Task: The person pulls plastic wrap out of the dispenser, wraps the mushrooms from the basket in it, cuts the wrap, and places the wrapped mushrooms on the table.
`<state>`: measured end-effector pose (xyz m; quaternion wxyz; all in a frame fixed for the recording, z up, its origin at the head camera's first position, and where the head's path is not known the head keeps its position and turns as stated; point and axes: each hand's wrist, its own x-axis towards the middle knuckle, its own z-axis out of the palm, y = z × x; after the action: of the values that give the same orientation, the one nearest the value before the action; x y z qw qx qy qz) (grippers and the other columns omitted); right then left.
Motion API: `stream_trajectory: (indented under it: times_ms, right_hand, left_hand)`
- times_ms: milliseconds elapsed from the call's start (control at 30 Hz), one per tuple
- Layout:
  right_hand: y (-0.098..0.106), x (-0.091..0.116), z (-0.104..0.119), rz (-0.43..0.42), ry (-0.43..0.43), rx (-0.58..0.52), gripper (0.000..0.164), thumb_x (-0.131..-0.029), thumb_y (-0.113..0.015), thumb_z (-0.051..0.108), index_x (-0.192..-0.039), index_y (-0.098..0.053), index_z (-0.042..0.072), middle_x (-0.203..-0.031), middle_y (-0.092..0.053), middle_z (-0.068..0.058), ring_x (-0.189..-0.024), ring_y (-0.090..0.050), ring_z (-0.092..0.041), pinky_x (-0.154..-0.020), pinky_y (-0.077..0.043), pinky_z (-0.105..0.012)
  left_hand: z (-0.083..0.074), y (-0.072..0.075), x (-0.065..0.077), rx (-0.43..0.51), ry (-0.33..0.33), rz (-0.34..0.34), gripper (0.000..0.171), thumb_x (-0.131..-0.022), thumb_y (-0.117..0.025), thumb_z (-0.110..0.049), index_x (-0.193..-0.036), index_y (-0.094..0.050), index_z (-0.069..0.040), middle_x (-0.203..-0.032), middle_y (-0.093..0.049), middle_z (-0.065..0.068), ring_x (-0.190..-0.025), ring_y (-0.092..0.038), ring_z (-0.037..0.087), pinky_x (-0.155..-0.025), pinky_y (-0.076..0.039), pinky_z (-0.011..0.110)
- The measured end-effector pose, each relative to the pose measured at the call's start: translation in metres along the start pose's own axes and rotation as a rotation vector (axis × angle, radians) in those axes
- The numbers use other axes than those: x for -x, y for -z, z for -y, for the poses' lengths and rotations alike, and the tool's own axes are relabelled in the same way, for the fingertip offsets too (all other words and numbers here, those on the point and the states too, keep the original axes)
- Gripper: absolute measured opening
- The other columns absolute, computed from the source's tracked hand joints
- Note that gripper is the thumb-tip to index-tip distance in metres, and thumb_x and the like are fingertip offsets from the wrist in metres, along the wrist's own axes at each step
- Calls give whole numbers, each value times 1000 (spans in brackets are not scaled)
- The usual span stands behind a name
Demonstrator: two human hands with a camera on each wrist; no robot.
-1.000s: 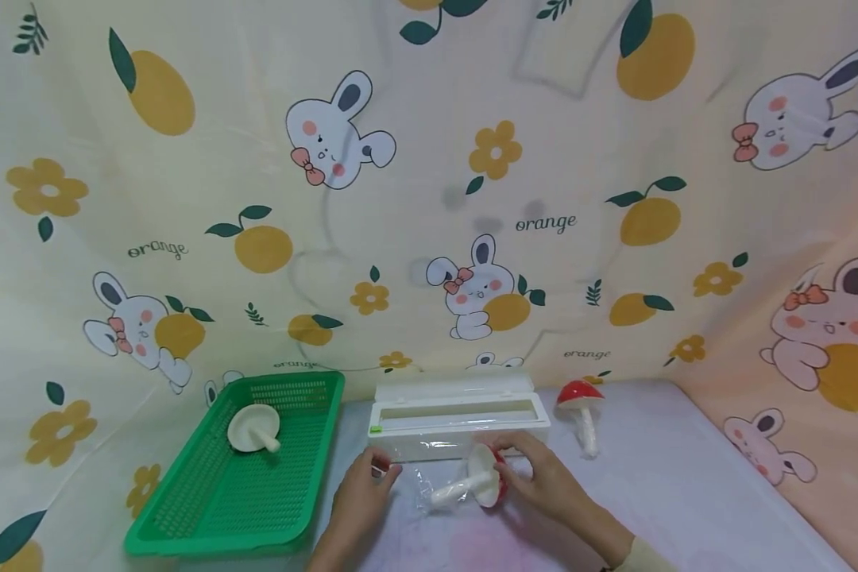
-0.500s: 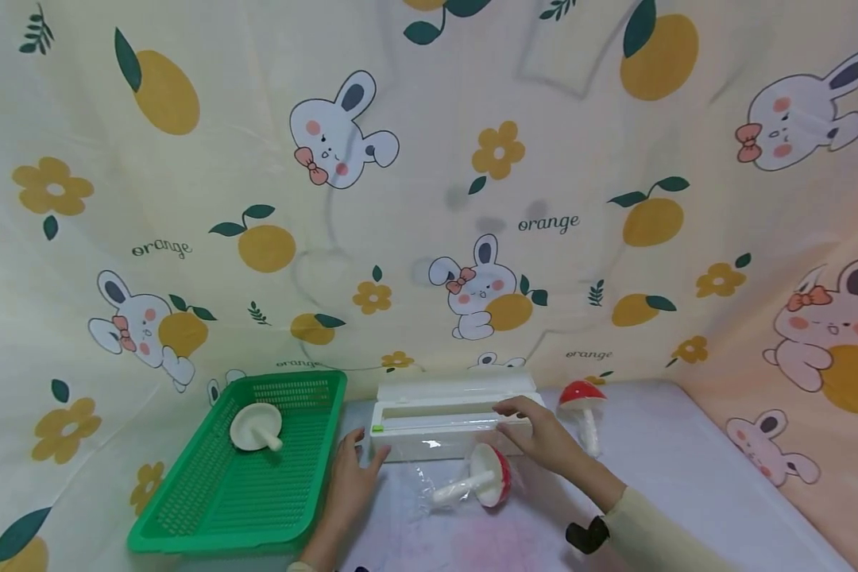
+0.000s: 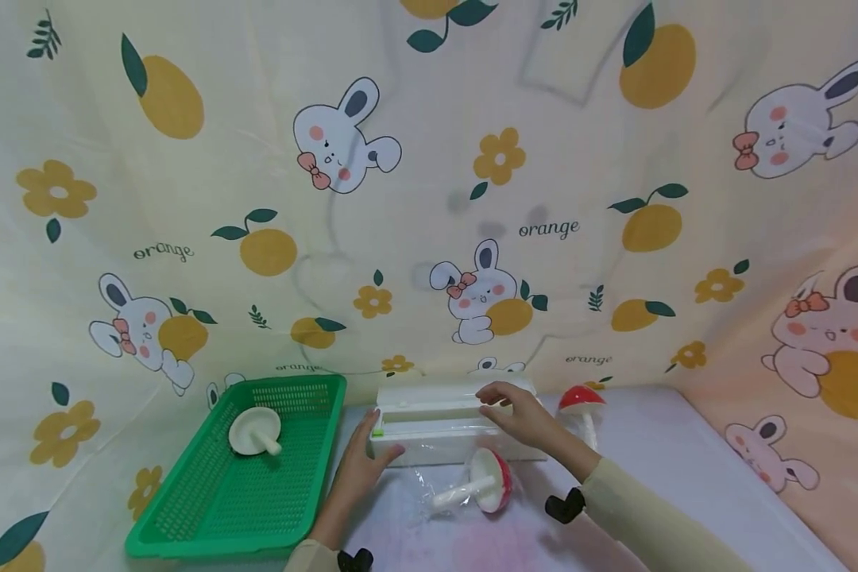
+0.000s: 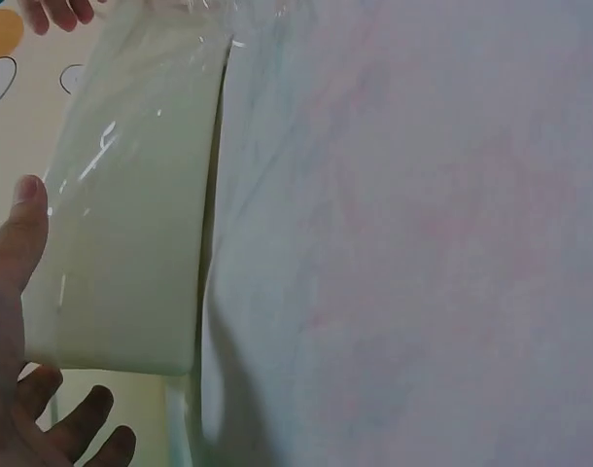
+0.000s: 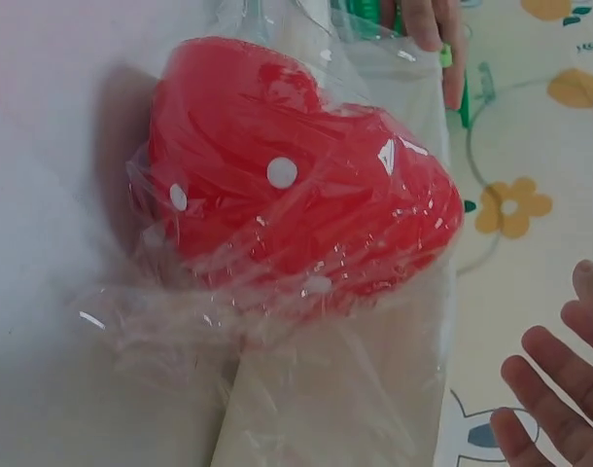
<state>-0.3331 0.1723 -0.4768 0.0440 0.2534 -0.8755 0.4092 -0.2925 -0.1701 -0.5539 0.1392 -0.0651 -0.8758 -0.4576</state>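
Note:
A white cling film dispenser (image 3: 436,455) lies at the back of the table with its lid (image 3: 429,391) raised. My left hand (image 3: 357,469) is at its left end, the thumb along the front edge and the fingers spread by the end face. Over the right part of the box hovers my right hand (image 3: 518,417), fingers loosely bent and holding nothing. A toy mushroom (image 3: 499,483) with a red, white-dotted cap lies on its side before the box. Clear film covers it and runs up to the dispenser, as the right wrist view shows around the red cap (image 5: 248,126).
A green basket (image 3: 222,550) stands at the left, with a pale toy mushroom (image 3: 249,429) in it. Right of the dispenser lies another red-capped mushroom (image 3: 582,397), partly hidden by my right arm. A printed cloth (image 3: 415,199) hangs behind the table.
My right hand has let go of the wrapped mushroom and moved up and left over the dispenser. My left hand has moved forward to the dispenser's left end.

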Motion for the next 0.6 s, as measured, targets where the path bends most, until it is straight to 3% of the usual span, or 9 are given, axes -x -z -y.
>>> stream_trajectory:
  times_ms: [267,600]
  right_hand:
    - [-8,-9,-1,16,2,-7,31,-104,-74,23,-131,-70,10,-122,-74,-1,-115,-69,-22,-102,-58,-47]
    - [-13,-26,8,63,63,-23,38,-103,-76,21,-135,-68,4,-119,-75,-5,-112,-71,-23,-101,-59,-44]
  left_hand:
    - [5,1,-3,-7,-11,-22,88,-91,-88,-33,-162,-44,-4,-166,-43,23,-152,-40,47,-122,-33,63]
    - [10,-4,-5,75,66,-58,87,-88,-90,-22,-161,-47,-6,-162,-48,23,-144,-52,45,-115,-45,56]
